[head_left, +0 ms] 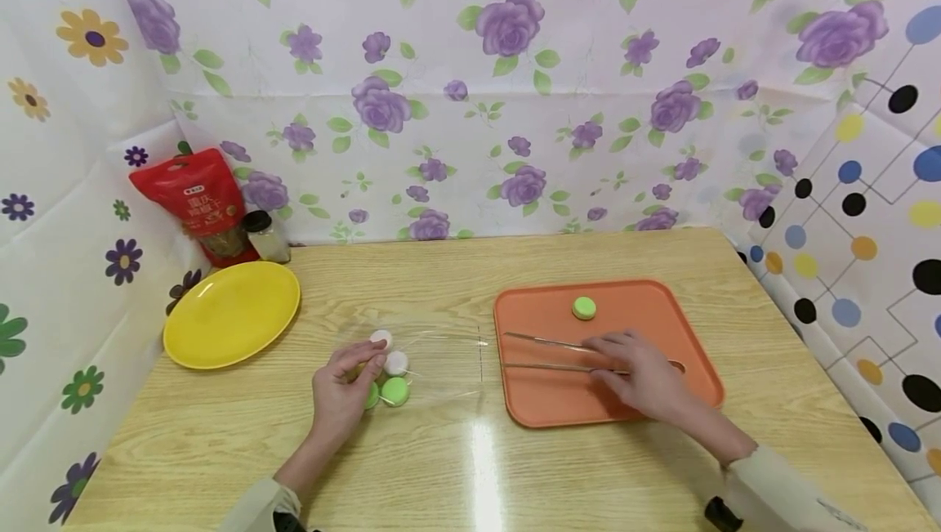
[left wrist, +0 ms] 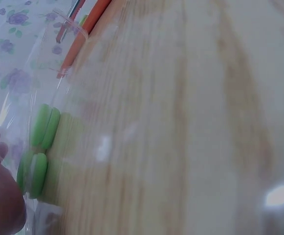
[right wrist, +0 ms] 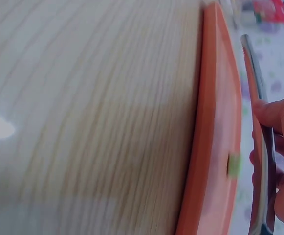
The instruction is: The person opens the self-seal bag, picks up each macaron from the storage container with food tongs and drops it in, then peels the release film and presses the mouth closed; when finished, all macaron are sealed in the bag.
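Note:
In the head view my left hand (head_left: 344,385) pinches a clear plastic bag (head_left: 448,364) lying on the table. Several macarons are inside, among them a pale one (head_left: 397,364) and a green one (head_left: 394,391); my fingers partly cover others. My right hand (head_left: 645,377) holds metal tongs (head_left: 546,342) above an orange tray (head_left: 537,409), with their two arms spread apart and nothing between the tips. One green macaron (head_left: 584,308) sits near the tray's far side, beyond the tongs. Two green macarons (left wrist: 45,126) show through the plastic in the left wrist view.
A yellow plate (head_left: 231,315) lies at the left of the wooden table (head_left: 412,467). Behind it stand a red pouch (head_left: 198,201) and a small jar with a black lid (head_left: 267,236). Patterned cloth (head_left: 456,140) hangs along the back and both sides.

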Motion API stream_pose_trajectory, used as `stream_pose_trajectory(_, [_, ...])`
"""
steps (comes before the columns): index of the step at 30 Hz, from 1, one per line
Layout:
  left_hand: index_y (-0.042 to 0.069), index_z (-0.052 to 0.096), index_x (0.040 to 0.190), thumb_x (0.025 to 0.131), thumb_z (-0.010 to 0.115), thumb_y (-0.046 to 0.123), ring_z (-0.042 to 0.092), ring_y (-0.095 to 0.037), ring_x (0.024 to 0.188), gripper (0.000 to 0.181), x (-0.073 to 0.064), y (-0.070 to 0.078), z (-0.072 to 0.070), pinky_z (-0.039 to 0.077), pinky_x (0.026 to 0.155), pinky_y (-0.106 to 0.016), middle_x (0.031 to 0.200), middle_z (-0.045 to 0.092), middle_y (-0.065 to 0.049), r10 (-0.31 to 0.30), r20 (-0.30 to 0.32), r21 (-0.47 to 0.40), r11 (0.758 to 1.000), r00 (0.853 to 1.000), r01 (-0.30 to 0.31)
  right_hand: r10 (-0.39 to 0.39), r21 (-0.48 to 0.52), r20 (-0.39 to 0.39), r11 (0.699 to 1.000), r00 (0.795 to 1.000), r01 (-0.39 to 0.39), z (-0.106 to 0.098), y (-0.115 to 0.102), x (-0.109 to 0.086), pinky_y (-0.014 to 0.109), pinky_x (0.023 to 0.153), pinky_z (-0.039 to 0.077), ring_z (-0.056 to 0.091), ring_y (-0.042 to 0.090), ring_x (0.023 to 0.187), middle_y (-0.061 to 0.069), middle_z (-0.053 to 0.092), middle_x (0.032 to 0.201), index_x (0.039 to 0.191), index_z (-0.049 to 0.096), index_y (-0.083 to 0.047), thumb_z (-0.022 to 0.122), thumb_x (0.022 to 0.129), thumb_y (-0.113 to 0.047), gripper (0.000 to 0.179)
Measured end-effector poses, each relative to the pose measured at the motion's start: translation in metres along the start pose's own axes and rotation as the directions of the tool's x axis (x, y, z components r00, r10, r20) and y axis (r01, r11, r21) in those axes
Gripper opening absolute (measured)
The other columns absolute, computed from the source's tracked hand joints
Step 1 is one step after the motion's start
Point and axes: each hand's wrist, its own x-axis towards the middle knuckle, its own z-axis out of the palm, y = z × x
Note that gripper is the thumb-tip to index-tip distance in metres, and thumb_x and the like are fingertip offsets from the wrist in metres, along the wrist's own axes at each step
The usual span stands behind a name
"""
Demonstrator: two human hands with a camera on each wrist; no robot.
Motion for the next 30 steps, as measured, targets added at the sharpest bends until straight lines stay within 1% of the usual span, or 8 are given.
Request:
stream_pose_trajectory(4, [-0.014, 0.071, 0.084, 0.077, 0.072, -0.023, 0.064, -0.03, 0.099, 0.012, -0.002, -0.013, -0.001, 0.05, 0.089, -0.015, 0.095, 0.069, -0.032, 0.009, 0.0, -0.013, 1.0, 1.0, -0.009, 0.042, -0.012, -0.027, 0.999, 0.999, -0.042, -0.019, 0.022, -0.014, 0.049, 0.072, 0.055, 0.06, 0.028, 0.1, 0.007, 0.07, 0.114, 0.122, 0.07, -0.004, 0.082, 0.078, 0.003, 0.046])
stream_pose_trajectory(7, [-0.011, 0.072, 0.085, 0.078, 0.073, -0.022, 0.064, -0.023, 0.1, 0.012, -0.003, -0.021, -0.002, 0.05, 0.09, -0.015, 0.096, 0.07, -0.03, 0.015, 0.006, -0.024, 1.0, 1.0, -0.015, 0.055, -0.027, -0.051, 0.998, 0.997, -0.057, -0.029, 0.04, -0.022, 0.05, 0.074, 0.053, 0.062, 0.031, 0.099, 0.01, 0.07, 0.113, 0.121, 0.07, -0.003, 0.082, 0.076, 0.006, 0.048])
stream_pose_trajectory(10, [-0.01, 0.073, 0.085, 0.078, 0.074, -0.02, 0.064, -0.02, 0.101, 0.012, -0.003, -0.023, -0.002, 0.05, 0.09, -0.016, 0.096, 0.07, -0.028, 0.005, 0.009, -0.035, 0.999, 1.0, -0.005, 0.075, -0.055, -0.079, 0.995, 0.994, -0.079, -0.036, 0.056, -0.03, 0.051, 0.074, 0.051, 0.064, 0.034, 0.095, 0.012, 0.071, 0.111, 0.12, 0.07, -0.001, 0.083, 0.074, 0.006, 0.048])
stream_pose_trajectory(13, [-0.009, 0.074, 0.086, 0.079, 0.074, -0.019, 0.064, -0.022, 0.101, 0.012, -0.003, -0.023, -0.002, 0.051, 0.09, -0.016, 0.097, 0.071, -0.028, -0.005, 0.009, -0.034, 0.999, 1.0, 0.005, 0.109, -0.065, -0.089, 0.991, 0.99, -0.115, -0.041, 0.067, -0.036, 0.053, 0.072, 0.052, 0.063, 0.036, 0.091, 0.015, 0.072, 0.109, 0.12, 0.069, 0.001, 0.083, 0.074, 0.007, 0.048])
stream_pose_trajectory(17, [-0.012, 0.073, 0.085, 0.077, 0.073, -0.022, 0.064, -0.029, 0.1, 0.013, -0.003, -0.026, -0.001, 0.05, 0.089, -0.016, 0.096, 0.069, -0.031, 0.002, 0.007, -0.021, 1.0, 1.0, -0.002, 0.16, -0.065, -0.08, 0.984, 0.984, -0.165, -0.044, 0.076, -0.04, 0.058, 0.071, 0.053, 0.062, 0.041, 0.09, 0.02, 0.071, 0.108, 0.121, 0.068, 0.002, 0.082, 0.076, 0.007, 0.047])
stream_pose_trajectory(20, [-0.014, 0.071, 0.084, 0.076, 0.071, -0.026, 0.064, -0.031, 0.099, 0.014, -0.003, -0.027, 0.0, 0.051, 0.089, -0.016, 0.095, 0.068, -0.034, 0.014, 0.008, -0.012, 1.0, 1.0, -0.014, 0.186, -0.069, -0.073, 0.979, 0.98, -0.191, -0.044, 0.08, -0.041, 0.059, 0.072, 0.052, 0.062, 0.042, 0.09, 0.021, 0.07, 0.108, 0.121, 0.068, 0.003, 0.082, 0.077, 0.006, 0.047])
stream_pose_trajectory(26, [-0.015, 0.07, 0.084, 0.076, 0.072, -0.025, 0.064, -0.025, 0.1, 0.013, -0.003, -0.023, 0.0, 0.05, 0.09, -0.016, 0.095, 0.069, -0.032, -0.009, 0.002, -0.021, 1.0, 1.0, 0.009, 0.174, -0.088, -0.076, 0.98, 0.982, -0.181, -0.041, 0.085, -0.04, 0.048, 0.075, 0.047, 0.064, 0.036, 0.089, 0.018, 0.071, 0.107, 0.12, 0.069, 0.003, 0.082, 0.076, 0.006, 0.045])
stream_pose_trajectory(30, [-0.015, 0.07, 0.084, 0.077, 0.071, -0.025, 0.064, -0.029, 0.1, 0.012, -0.003, -0.019, 0.001, 0.051, 0.09, -0.016, 0.096, 0.068, -0.034, -0.011, 0.004, -0.03, 0.999, 1.0, 0.011, 0.163, -0.089, -0.073, 0.982, 0.984, -0.169, -0.038, 0.088, -0.039, 0.049, 0.077, 0.046, 0.065, 0.036, 0.09, 0.016, 0.072, 0.107, 0.12, 0.069, 0.002, 0.082, 0.077, 0.006, 0.045])
